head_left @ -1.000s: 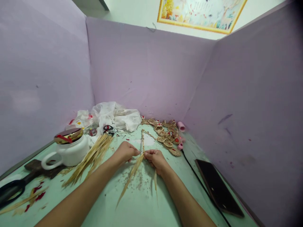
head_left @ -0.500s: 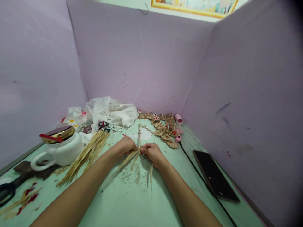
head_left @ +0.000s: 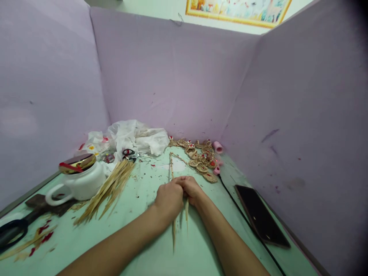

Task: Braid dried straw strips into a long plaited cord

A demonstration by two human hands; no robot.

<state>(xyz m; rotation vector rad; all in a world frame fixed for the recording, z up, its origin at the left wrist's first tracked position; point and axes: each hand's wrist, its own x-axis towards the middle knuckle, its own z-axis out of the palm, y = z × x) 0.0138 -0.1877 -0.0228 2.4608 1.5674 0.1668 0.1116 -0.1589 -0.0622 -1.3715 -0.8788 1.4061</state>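
Observation:
My left hand (head_left: 170,200) and my right hand (head_left: 190,188) meet over the middle of the table, both closed on a thin straw braid (head_left: 171,167). The braid runs away from my fingers, bends at its far end and leads right toward a heap of woven straw pieces (head_left: 202,161). Below my hands hang loose straw ends (head_left: 174,237), one under the left hand and one under the right. My left hand partly covers the right fingertips and the spot where the strands are pinched.
Left of my arms lie a bundle of straw (head_left: 107,189), a white mug (head_left: 83,182) with a gold lid, small scissors (head_left: 129,154) and large dark scissors (head_left: 17,232). A white plastic bag (head_left: 140,136) sits behind. On the right are a black phone (head_left: 261,214) and a black cable (head_left: 241,218).
My left hand has moved right, from beside the braid onto my right fingers. The straw ends that slanted left now hang mostly hidden beneath it. My right hand stays at the braid.

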